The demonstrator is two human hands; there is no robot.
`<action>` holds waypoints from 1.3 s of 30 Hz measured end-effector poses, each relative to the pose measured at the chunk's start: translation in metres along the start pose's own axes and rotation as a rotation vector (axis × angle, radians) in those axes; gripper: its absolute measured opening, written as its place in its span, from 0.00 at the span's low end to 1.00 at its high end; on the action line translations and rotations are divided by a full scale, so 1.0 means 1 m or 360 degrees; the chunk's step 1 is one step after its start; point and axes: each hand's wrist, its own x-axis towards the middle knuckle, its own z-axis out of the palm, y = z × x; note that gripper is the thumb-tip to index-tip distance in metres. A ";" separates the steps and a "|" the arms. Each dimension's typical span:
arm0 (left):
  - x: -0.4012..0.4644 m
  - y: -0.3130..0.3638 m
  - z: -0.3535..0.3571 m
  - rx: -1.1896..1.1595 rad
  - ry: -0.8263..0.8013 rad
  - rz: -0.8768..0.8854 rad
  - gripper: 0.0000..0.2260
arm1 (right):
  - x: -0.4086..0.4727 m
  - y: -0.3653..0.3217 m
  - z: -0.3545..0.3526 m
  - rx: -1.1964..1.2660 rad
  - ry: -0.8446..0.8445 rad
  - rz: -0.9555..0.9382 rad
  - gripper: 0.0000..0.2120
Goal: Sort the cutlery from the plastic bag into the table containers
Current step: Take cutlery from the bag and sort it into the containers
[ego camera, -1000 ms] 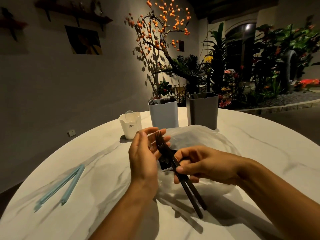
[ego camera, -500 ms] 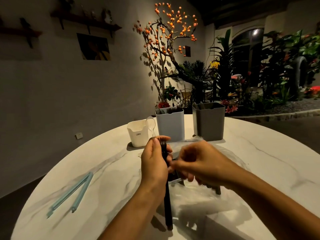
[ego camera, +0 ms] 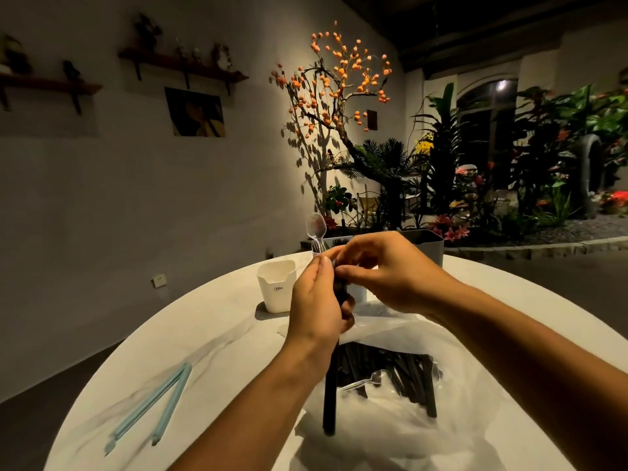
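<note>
A clear, crumpled plastic bag [ego camera: 407, 433] lies open on the near right of the white marbled round bench [ego camera: 217, 351]. Inside it a heap of black plastic cutlery handles [ego camera: 401, 368] lies flat, with one clear plastic spoon [ego camera: 365, 381] resting across them. A long black plastic utensil [ego camera: 329, 396] stands nearly upright above the bag's left edge, its upper end hidden. On the far side of the bench stand three containers: a white square tub [ego camera: 277, 288] at left, a pale one [ego camera: 334, 240] mostly hidden with a clear spoon [ego camera: 316, 226] rising above it, and a grey one [ego camera: 430, 248] at right.
</note>
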 end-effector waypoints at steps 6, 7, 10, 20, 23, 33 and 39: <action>0.025 0.013 -0.001 0.0060 0.0009 0.0022 0.17 | 0.027 -0.009 -0.016 0.0018 -0.0024 0.0013 0.05; 0.029 0.014 -0.003 0.0074 0.0000 0.0010 0.17 | 0.032 -0.011 -0.019 0.0034 -0.0012 0.0010 0.05; 0.042 0.015 -0.007 0.0170 -0.0021 -0.0052 0.17 | 0.051 -0.013 -0.025 0.0133 0.0157 0.0007 0.09; 0.095 -0.001 -0.012 0.0156 -0.0081 -0.0270 0.18 | 0.112 0.007 -0.023 0.0097 0.0250 0.0025 0.13; 0.112 -0.006 -0.015 0.0183 -0.0065 -0.0269 0.16 | 0.128 0.020 -0.018 0.0101 0.0206 0.0014 0.12; 0.165 -0.042 -0.055 0.0612 0.0442 0.0016 0.15 | 0.185 0.050 -0.033 -0.0036 0.0848 -0.0197 0.15; 0.169 -0.061 -0.071 0.0614 0.0362 -0.0074 0.09 | 0.208 0.101 0.002 -0.0706 0.0798 -0.0351 0.11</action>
